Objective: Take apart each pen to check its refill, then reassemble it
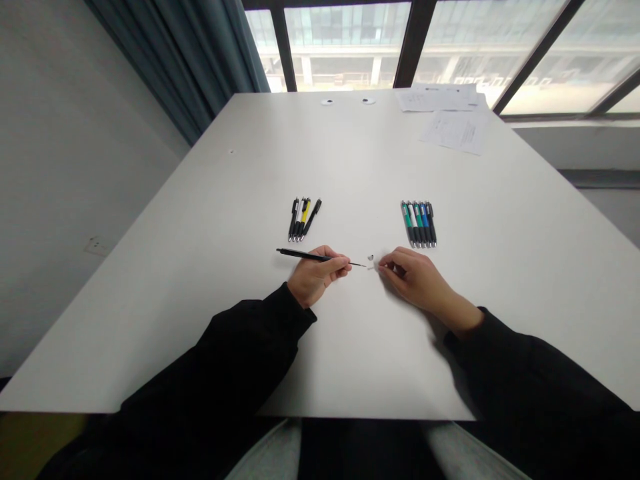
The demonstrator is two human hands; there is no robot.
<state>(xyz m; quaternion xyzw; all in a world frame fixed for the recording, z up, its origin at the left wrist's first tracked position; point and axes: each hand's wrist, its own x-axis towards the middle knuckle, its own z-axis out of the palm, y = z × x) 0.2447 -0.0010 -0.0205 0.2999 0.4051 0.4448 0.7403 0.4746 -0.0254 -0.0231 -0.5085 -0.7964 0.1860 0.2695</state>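
My left hand (320, 275) is closed around a black pen (303, 255), its barrel pointing up to the left. A thin dark refill (357, 265) sticks out of the pen's right end. My right hand (413, 277) is closed in a pinch just above the table, facing the refill's tip across a short gap. At its fingertips is a small pale piece (371, 268), too small to name. A tiny silvery-dark part (371, 257) lies on the table just beyond the fingers.
A loose group of pens (301, 220) lies beyond my left hand, and a tight row of pens (419, 223) beyond my right. Papers (454, 131) lie at the far right of the white table (225, 220). Two white oval pieces (327, 102) sit near its far edge.
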